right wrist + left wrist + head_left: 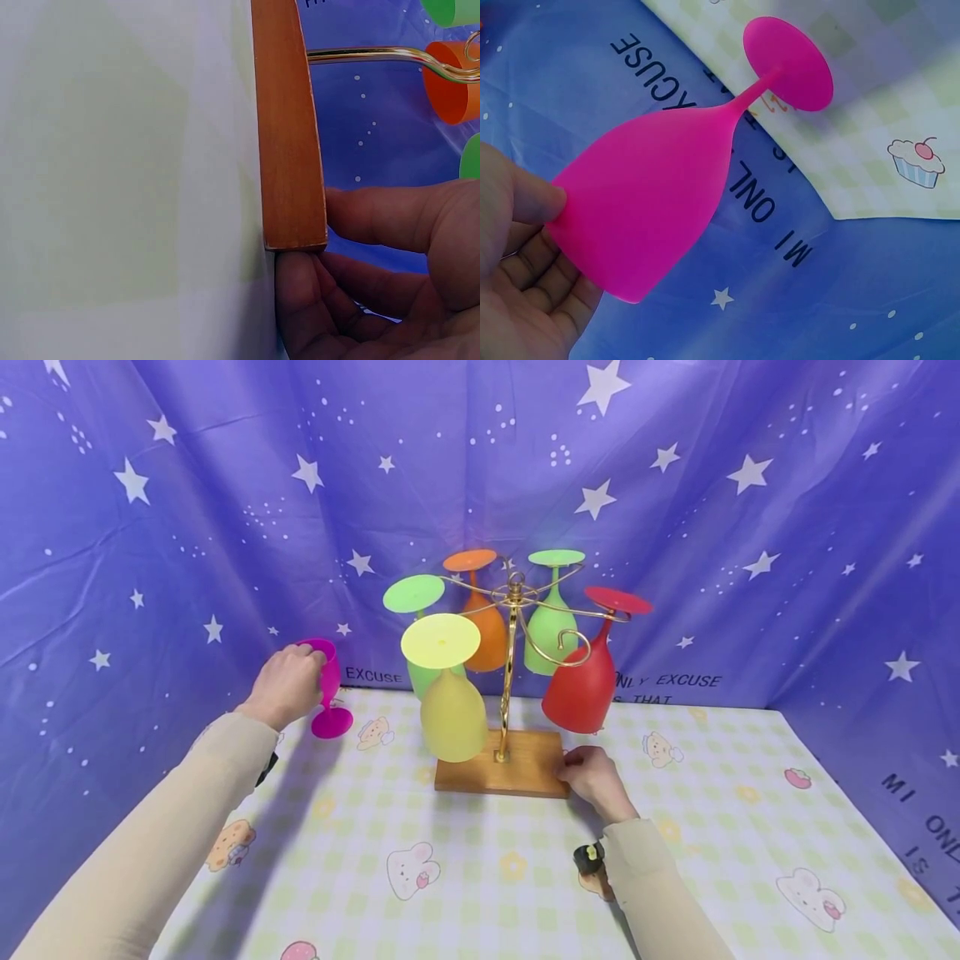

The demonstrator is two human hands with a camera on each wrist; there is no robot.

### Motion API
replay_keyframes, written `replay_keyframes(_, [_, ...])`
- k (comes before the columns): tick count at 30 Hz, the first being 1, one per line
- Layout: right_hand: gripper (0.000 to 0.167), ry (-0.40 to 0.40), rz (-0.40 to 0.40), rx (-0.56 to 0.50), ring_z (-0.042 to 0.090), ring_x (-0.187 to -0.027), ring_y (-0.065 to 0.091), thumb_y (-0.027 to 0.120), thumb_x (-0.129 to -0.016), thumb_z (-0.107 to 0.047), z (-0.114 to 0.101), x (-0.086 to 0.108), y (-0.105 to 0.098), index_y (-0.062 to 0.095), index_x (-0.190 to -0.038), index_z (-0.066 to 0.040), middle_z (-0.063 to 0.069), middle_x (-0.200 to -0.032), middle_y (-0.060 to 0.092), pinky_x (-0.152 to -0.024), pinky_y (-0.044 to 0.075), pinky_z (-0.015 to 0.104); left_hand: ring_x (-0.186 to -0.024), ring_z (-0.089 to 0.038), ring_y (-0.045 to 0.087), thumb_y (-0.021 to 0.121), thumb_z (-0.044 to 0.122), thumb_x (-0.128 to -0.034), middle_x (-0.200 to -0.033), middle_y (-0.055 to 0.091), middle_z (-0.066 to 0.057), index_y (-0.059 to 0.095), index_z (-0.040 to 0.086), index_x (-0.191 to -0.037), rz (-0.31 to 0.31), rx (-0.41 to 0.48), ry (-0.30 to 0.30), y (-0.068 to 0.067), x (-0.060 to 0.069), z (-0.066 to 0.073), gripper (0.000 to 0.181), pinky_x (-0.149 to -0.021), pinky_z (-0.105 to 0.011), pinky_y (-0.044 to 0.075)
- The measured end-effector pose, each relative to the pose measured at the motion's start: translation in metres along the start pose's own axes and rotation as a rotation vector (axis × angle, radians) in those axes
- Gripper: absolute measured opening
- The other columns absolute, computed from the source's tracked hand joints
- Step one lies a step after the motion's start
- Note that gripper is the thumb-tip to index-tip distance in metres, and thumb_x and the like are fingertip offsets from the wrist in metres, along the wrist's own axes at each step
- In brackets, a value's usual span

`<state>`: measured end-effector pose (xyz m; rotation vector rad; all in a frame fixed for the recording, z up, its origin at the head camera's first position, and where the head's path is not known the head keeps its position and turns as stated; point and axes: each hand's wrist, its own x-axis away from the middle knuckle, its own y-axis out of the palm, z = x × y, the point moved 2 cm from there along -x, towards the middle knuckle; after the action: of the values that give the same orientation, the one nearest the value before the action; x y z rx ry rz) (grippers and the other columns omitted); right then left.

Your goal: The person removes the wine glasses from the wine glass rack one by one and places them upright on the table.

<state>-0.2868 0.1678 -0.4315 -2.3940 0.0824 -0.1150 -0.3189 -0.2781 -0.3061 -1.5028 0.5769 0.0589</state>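
Note:
At the far left of the table my left hand grips a magenta plastic goblet by its bowl near the rim. The left wrist view shows the thumb on one side of the goblet and the other fingers behind. It stands upright, foot down; whether the foot touches the cloth I cannot tell. My right hand holds the right end of a wooden base, thumb on top and fingers against the end. From that base rises a gold glass rack with curled arms.
Upside down on the rack hang a yellow goblet, a red goblet, an orange goblet and two green goblets, one at the back right. A bare curled arm points forward. A purple star curtain borders the checked tablecloth.

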Motion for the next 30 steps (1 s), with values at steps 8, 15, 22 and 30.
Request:
replay_keyframes(8, [0.021,-0.005,-0.003,0.001,0.025,-0.076,0.057,0.069,-0.076,-0.008,-0.001,0.0,0.0,0.066,-0.093,0.004,0.013,-0.089,0.065,-0.07,0.049,0.036,-0.079,-0.04,0.054,0.067,0.0,-0.0694,-0.078,0.056,-0.018,0.061,-0.005,-0.084,-0.004,-0.008,-0.009,-0.002,0.001,0.002,0.017,-0.077,-0.051,0.044])
replay_keyframes(15, [0.022,-0.003,-0.001,0.001,0.026,-0.077,0.057,0.069,-0.076,-0.008,-0.001,0.0,0.0,0.065,-0.093,0.004,0.014,-0.089,0.065,-0.071,0.049,0.037,-0.081,-0.038,0.05,0.064,0.004,-0.074,-0.083,0.054,-0.018,0.06,-0.006,-0.091,0.042,0.006,-0.031,-0.004,0.001,0.005,0.02,-0.078,-0.051,0.043])
replay_keyframes(22, [0.021,0.001,-0.003,0.009,0.026,-0.077,0.056,0.07,-0.076,-0.008,0.0,0.0,0.001,0.065,-0.092,0.004,0.013,-0.089,0.065,-0.07,0.048,0.037,-0.084,-0.036,0.047,0.058,0.006,-0.0821,-0.09,0.051,-0.017,0.061,-0.007,-0.098,0.18,0.124,-0.027,-0.009,0.0,0.015,0.02,-0.078,-0.047,0.04])
replay_keyframes(30, [0.021,0.0,0.0,0.017,0.025,-0.077,0.057,0.07,-0.077,-0.01,0.002,-0.001,0.002,0.066,-0.093,0.003,0.013,-0.09,0.065,-0.072,0.048,0.037,-0.087,-0.035,0.048,0.06,0.006,-0.0842,-0.093,0.052,-0.017,0.061,-0.007,-0.101,0.268,0.189,0.059,-0.016,0.001,0.047,0.021,-0.082,-0.046,0.04])
